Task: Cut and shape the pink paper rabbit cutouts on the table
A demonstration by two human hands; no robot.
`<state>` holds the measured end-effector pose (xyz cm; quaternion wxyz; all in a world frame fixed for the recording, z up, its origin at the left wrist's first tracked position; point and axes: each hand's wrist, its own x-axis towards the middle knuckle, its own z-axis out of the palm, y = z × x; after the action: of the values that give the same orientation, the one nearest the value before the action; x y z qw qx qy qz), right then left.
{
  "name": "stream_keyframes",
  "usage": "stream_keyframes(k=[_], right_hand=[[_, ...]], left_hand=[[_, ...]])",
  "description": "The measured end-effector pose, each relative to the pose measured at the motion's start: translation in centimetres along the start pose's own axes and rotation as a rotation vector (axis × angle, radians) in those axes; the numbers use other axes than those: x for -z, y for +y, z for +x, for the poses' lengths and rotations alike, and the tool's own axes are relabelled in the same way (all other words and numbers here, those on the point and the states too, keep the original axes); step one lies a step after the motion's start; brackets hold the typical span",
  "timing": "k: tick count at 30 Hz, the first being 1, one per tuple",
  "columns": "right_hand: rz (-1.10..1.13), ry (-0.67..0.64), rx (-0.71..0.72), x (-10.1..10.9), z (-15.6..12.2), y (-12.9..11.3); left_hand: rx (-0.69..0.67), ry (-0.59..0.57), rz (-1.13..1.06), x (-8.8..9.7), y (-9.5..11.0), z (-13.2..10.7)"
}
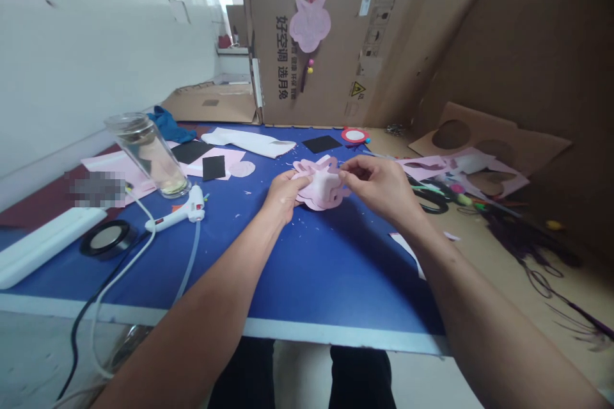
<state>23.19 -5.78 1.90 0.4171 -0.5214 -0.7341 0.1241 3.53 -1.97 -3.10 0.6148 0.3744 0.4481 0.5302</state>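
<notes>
Over the middle of the blue table I hold a layered pink paper cutout (322,190) with wavy edges. My left hand (283,195) grips its left side, the thumb lying on top and the fingers underneath. On the right, my right hand (371,180) is closed in a pinch at the cutout's upper right edge. Whether a separate small piece sits between those fingertips is too small to tell. Small white paper scraps lie on the table around the cutout.
A white glue gun (185,209), a glass bottle (151,156), black tape (108,238) and a power strip (50,246) stand left. Black squares (213,168) and a white strip (249,141) lie behind. Cut cardboard (484,134) is right. A similar pink cutout (311,24) hangs on the box.
</notes>
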Motion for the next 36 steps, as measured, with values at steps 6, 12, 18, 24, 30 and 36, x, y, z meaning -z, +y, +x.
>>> stream_keyframes(k=[6, 12, 18, 24, 30, 36], right_hand=[[0.218, -0.012, -0.108, -0.5, 0.2, -0.1], [0.257, -0.009, -0.174, -0.2, 0.4, 0.3], [0.126, 0.035, -0.190, -0.1, 0.5, 0.5], [0.234, 0.003, -0.226, -0.2, 0.5, 0.5], [0.267, -0.027, -0.278, -0.1, 0.6, 0.4], [0.288, -0.029, -0.299, -0.4, 0.6, 0.9]], left_hand=[[0.005, -0.040, 0.002, -0.1, -0.1, -0.1], [0.002, -0.046, -0.005, 0.1, -0.2, 0.1], [0.013, -0.032, -0.007, 0.0, -0.2, 0.1], [0.024, -0.036, -0.010, 0.0, -0.3, 0.1], [0.019, -0.038, -0.006, -0.2, -0.3, 0.0], [0.024, -0.025, -0.002, -0.3, -0.2, -0.1]])
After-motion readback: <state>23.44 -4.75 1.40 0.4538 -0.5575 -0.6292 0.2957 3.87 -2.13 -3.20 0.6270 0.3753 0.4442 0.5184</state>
